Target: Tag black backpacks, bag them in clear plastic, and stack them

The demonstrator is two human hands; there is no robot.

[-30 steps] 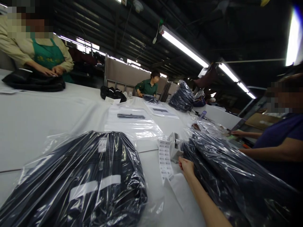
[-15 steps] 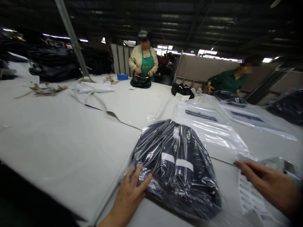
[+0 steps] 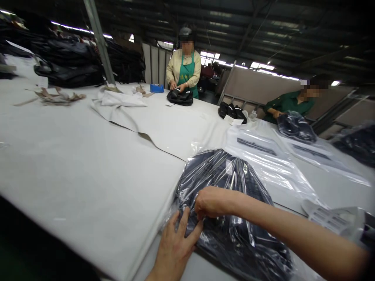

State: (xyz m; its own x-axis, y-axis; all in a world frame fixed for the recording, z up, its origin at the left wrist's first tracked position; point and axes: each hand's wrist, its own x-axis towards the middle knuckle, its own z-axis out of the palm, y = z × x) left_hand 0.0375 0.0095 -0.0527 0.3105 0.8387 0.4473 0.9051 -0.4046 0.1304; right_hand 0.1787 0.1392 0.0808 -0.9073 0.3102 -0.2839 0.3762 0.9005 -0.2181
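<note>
A dark bundle, its kind unclear, lies in a clear plastic bag (image 3: pixel 249 179) on the white-covered table in front of me. My left hand (image 3: pixel 177 242) rests on the bag's near left part with its fingers spread. Just beyond those fingers, my right hand (image 3: pixel 209 203) reaches across the bundle and touches the plastic. Its fingers are curled together, and anything between them is hidden. The right forearm covers the middle of the bundle. A sheet of printed labels (image 3: pixel 331 218) lies to the right, near a shiny grey object (image 3: pixel 356 218).
Flat clear bags (image 3: pixel 263 164) lie beyond the bundle. A co-worker in a green apron (image 3: pixel 187 72) handles a black item across the table. Another in dark green (image 3: pixel 287 103) handles a bagged bundle (image 3: pixel 297 127). Black goods (image 3: pixel 68 58) are piled behind a metal post (image 3: pixel 101 43).
My right hand has moved left from the label sheet onto the bagged bundle, beside my left hand. The left hand stays on the bag. The co-worker at right has raised a bagged bundle.
</note>
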